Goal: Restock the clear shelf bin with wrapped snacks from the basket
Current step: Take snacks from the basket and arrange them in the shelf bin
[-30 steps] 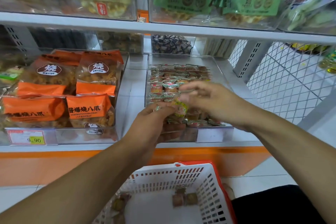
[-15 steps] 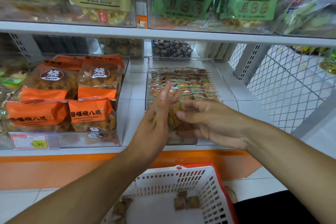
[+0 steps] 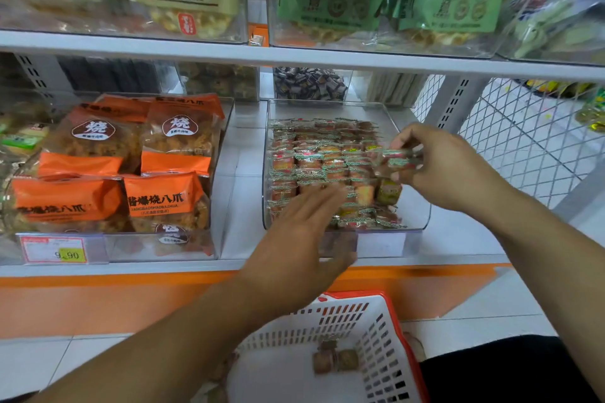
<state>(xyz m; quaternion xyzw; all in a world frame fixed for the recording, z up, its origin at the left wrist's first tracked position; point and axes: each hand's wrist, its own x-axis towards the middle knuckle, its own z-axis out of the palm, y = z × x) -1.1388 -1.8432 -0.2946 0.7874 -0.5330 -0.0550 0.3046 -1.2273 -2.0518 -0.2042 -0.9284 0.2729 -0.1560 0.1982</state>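
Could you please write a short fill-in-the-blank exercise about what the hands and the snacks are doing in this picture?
1. The right hand pinches a wrapped ____.
2. The left hand, fingers straight, holds ____.
3. The clear bin sits to the ____ of the orange bags.
4. A few snacks lie in the white ____ below.

Missing words: snack; nothing; right; basket

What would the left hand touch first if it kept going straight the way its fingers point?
Most likely the wrapped snacks stacked in the clear shelf bin. The left hand is open, fingers aimed up and forward over the bin's front edge. It is blurred, so its height above them is uncertain.
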